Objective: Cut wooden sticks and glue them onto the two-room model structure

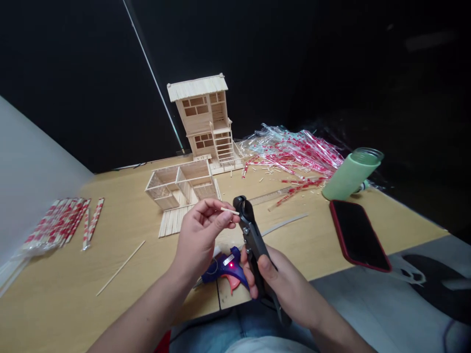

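Note:
My left hand (pixel 201 230) pinches a short, thin wooden stick (pixel 228 211) between thumb and fingers. The stick's right end meets the head of a black hand cutter (pixel 252 240), and I cannot tell whether it sits between the jaws. Wrapped around the cutter's handles is my right hand (pixel 274 274). Beneath both hands lies a blue hot glue gun (pixel 221 267) with a red trigger and a lit red light, partly hidden. Just beyond my left hand stands an open-topped wooden model room (pixel 180 184) with a slatted deck. Behind it rises a two-storey wooden model house (pixel 200 117).
Wrapped chopsticks (pixel 59 223) lie at the left, with a loose stick (pixel 120 268) nearer. Torn wrappers (pixel 294 152) heap at the back right. A green bottle (pixel 349 176), red-cased phone (pixel 358 235), clear ruler (pixel 270 196) and thin grey strip (pixel 285 224) lie rightward.

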{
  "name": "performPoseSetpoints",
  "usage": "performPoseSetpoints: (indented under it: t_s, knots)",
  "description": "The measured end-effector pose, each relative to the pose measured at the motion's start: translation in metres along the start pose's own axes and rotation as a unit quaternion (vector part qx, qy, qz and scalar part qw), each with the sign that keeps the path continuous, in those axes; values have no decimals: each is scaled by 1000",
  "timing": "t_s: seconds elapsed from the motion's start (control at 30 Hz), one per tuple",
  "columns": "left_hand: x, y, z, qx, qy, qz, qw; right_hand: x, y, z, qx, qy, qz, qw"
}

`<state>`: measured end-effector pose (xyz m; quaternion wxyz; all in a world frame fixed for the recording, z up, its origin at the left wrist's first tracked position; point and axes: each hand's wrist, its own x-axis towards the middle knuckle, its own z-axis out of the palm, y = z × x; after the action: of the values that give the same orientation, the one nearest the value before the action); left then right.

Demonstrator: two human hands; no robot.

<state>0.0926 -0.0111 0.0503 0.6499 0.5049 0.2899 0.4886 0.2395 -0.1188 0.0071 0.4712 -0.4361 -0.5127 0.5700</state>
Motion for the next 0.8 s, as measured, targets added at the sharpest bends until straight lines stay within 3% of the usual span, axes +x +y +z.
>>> performPoseSetpoints:
  t_s: [0.37, 0.53, 0.8]
  knots:
    - [-3, -2, 3, 222, -19, 148, 963, -3, 0, 4, -10, 16, -25, 1000]
    - [0, 6, 1, 288, -45, 166, 942, -5, -3, -2, -82, 37, -37, 995]
    - [7, 20, 1, 433, -90, 202, 874, -4, -10, -13, -154, 45, -40, 986]
